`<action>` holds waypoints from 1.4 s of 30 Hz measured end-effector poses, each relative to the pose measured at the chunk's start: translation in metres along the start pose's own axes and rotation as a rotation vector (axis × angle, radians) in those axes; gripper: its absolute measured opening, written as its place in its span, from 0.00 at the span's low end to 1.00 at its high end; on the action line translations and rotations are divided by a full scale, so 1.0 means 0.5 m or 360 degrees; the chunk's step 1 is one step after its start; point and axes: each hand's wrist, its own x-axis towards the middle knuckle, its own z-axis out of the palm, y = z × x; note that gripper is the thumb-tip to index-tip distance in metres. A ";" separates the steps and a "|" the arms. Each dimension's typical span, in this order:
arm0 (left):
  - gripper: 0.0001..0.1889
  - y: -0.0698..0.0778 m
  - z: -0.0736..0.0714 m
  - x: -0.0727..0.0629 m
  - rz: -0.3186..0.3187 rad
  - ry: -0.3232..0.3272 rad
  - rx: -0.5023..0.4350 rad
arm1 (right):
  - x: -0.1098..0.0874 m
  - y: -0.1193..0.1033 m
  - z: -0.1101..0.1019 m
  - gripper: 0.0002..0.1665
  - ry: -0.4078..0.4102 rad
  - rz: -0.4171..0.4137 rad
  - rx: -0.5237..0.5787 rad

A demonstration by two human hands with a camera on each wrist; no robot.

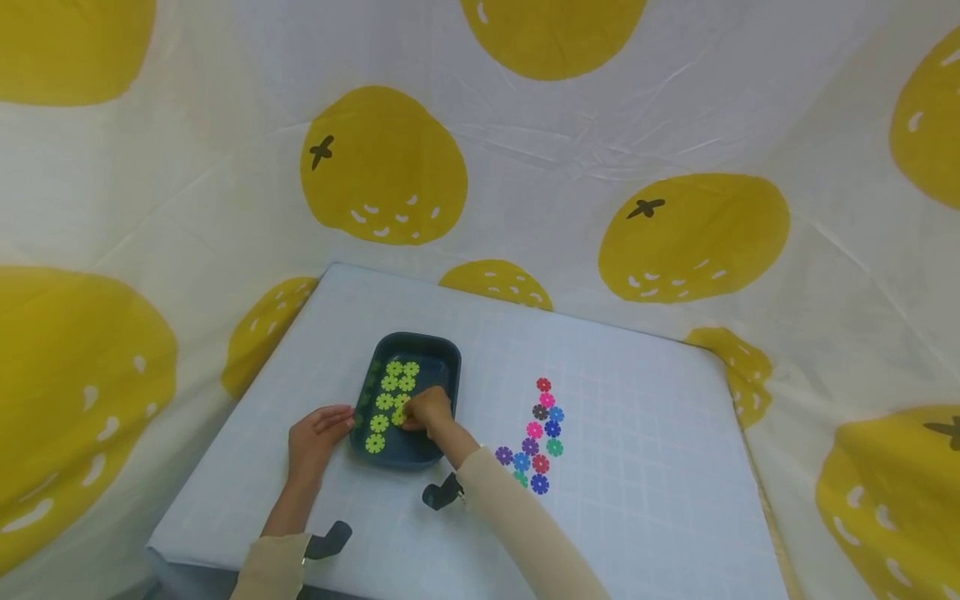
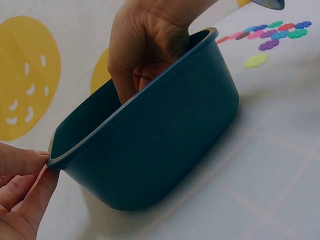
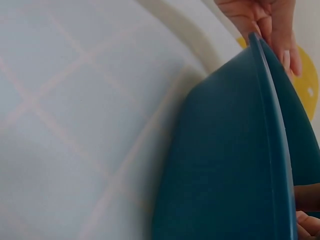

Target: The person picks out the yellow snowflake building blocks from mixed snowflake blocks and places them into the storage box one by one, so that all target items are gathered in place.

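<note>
A dark teal plastic basin [image 1: 397,458] stands on the table, with yellow-green flower-shaped discs [image 1: 385,402] laid in rows on its floor. My left hand [image 1: 318,437] is at its left side; in the left wrist view the thumb and fingers [image 2: 30,165] pinch the rim. My right hand [image 1: 429,410] reaches down inside the basin, its fingers bent together at a yellow-green flower disc [image 1: 399,416] beside the right-hand row. The basin wall hides those fingertips in both wrist views.
Right of the basin lie several flower discs [image 1: 540,463] in red, pink, blue, purple, green and brown. The left wrist view shows one yellow-green disc [image 2: 256,61] near them. A white cloth [image 1: 637,467] covers the table; a fruit-print curtain [image 1: 525,150] hangs behind.
</note>
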 end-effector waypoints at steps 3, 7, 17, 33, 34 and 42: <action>0.16 0.001 0.000 -0.001 0.0006 -0.0006 0.0008 | -0.002 -0.002 0.000 0.04 0.0009 -0.0025 -0.0057; 0.16 -0.001 0.001 0.000 0.0003 -0.0006 0.0012 | -0.005 -0.005 0.002 0.03 0.0029 -0.0048 -0.0114; 0.17 0.000 0.001 -0.001 0.0022 -0.0009 0.0004 | -0.022 -0.006 -0.002 0.03 0.0014 -0.0118 -0.0105; 0.16 -0.013 -0.002 0.006 0.0024 0.0014 -0.0008 | -0.032 -0.012 -0.005 0.10 -0.0019 -0.0133 -0.0105; 0.16 -0.013 -0.002 0.006 0.0024 0.0014 -0.0007 | -0.033 -0.013 -0.005 0.10 -0.0020 -0.0133 -0.0096; 0.15 -0.012 -0.001 0.008 0.0024 0.0004 0.0003 | -0.034 -0.014 -0.010 0.12 -0.0013 -0.0140 -0.0057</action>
